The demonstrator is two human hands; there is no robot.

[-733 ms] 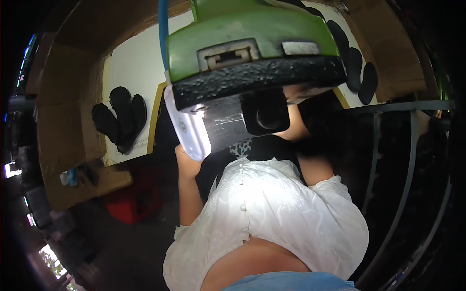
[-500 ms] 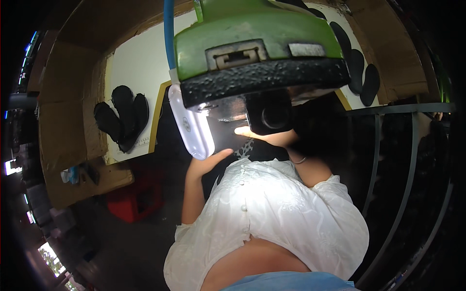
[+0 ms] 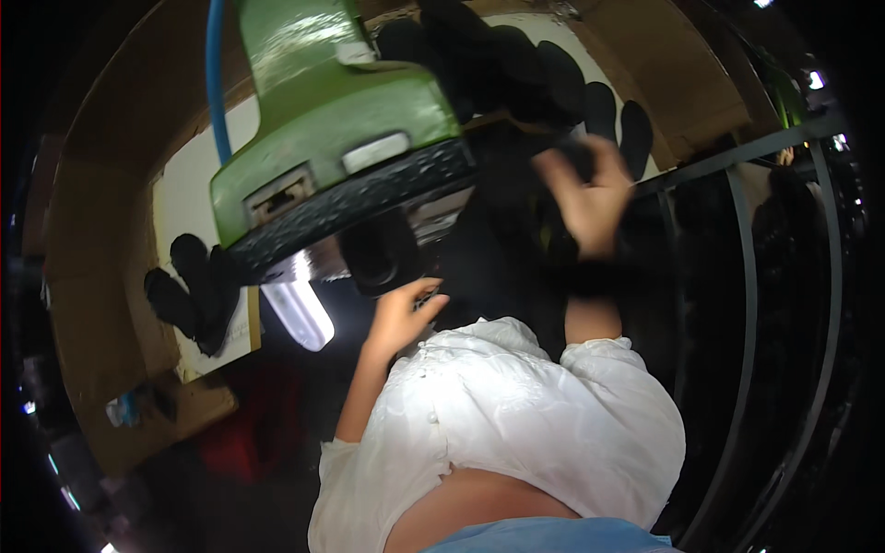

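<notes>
A green machine head (image 3: 332, 138), apparently a sewing machine, leans across the upper left, with a black cylindrical part (image 3: 380, 253) beneath and a lit white lamp (image 3: 300, 309) at its left. Just below that black part is my left hand (image 3: 401, 315), its fingers curled toward the thumb; whatever they pinch is lost against the dark background. My right hand (image 3: 590, 198) is raised at the right, blurred, thumb and fingers apart, close to several black insole-shaped pieces (image 3: 599, 111). Nothing can be made out in its grasp.
More black insole-shaped pieces (image 3: 194, 286) lie on the white tabletop (image 3: 184, 207) at the left. Cardboard walls (image 3: 101, 240) border the table. A metal rail (image 3: 747, 152) with bars runs along the right, and a red stool (image 3: 244, 442) stands low at the left.
My right hand has left the area under the machine and moved up and right toward the black pieces. My left hand stays low near the machine. The whole view has shifted and tilted.
</notes>
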